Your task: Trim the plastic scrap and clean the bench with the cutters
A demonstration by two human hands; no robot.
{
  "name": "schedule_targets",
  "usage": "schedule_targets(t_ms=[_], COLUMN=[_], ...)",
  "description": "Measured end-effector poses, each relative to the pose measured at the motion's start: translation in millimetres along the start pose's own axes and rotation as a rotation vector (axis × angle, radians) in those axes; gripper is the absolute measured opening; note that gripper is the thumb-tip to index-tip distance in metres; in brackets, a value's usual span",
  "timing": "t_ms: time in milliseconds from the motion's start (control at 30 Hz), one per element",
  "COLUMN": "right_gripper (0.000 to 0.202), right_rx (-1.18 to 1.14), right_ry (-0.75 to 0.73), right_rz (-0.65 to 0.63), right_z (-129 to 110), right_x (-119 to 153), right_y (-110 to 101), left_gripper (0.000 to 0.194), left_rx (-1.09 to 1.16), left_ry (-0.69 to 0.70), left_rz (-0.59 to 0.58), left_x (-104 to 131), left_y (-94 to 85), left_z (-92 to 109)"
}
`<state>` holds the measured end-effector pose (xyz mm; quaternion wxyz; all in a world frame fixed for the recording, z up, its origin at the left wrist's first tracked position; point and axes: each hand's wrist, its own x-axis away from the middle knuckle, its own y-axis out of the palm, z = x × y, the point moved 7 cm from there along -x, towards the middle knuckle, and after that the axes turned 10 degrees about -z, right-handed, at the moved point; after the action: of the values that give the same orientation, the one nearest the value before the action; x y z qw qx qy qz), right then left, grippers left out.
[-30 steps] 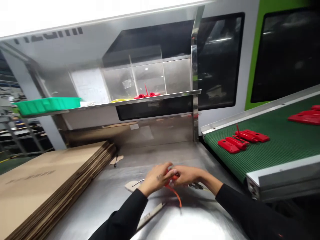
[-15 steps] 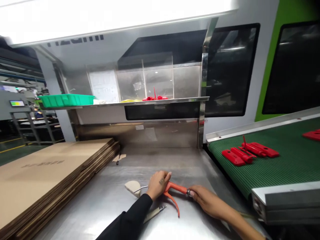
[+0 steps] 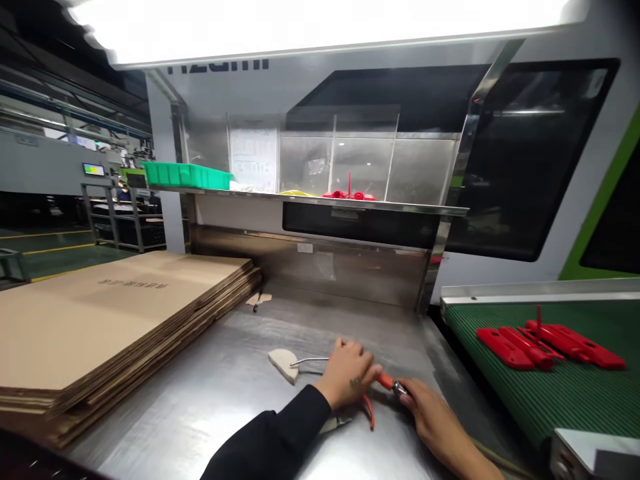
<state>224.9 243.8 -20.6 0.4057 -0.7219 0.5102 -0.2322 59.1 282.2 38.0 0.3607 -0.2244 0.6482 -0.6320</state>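
My left hand (image 3: 347, 377), in a black sleeve, is closed over the body of an orange air blow gun (image 3: 385, 381) just above the steel table. The gun's thin bent metal nozzle (image 3: 313, 360) points left, and its curved orange trigger (image 3: 369, 412) hangs below my hand. At the gun's right end, my right hand (image 3: 435, 410) has its fingers closed at the metal hose fitting (image 3: 400, 389). A cream half-round pad (image 3: 284, 364) lies by the nozzle tip. Partly hidden under my left wrist is a pale-handled, knife-like tool (image 3: 334, 425).
Stacked flat cardboard (image 3: 125, 300) covers the left side. On the right, a green conveyor belt (image 3: 490, 387) carries red moulded parts (image 3: 550, 343). A shelf (image 3: 425, 208) above the table holds a green tray (image 3: 187, 176) and red parts (image 3: 349, 195).
The view has swung left. My left hand has shifted along the blow gun toward the fitting and now covers more of the handle. My right hand stays at the fitting.
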Motion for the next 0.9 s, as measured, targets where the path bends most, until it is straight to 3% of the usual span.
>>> schedule_targets(t_ms=[100,200,467,900], right_gripper=[0.047,0.050,0.033,0.029], right_rx=[0.015,-0.009,0.248,0.250], right_ry=[-0.020,-0.008,0.267,0.261], right_rz=[0.007,0.006,-0.079,-0.103], right_z=[-1.0,1.2,9.8,-2.4], right_x=[-0.7,1.2,1.2,3.5], right_y=[-0.5,-2.5,-0.3,-1.5], left_gripper=[0.043,0.029,0.020,0.019], left_rx=[-0.072,-0.138,-0.150,-0.107], left_ry=[0.178,0.228,0.200,0.217], left_rz=[-0.068,-0.106,-0.135,-0.121], left_x=[-2.8,-6.6,-8.9,-9.0], left_y=[11.9,19.7,23.9,27.5], left_z=[24.4,32.8,38.5,39.6])
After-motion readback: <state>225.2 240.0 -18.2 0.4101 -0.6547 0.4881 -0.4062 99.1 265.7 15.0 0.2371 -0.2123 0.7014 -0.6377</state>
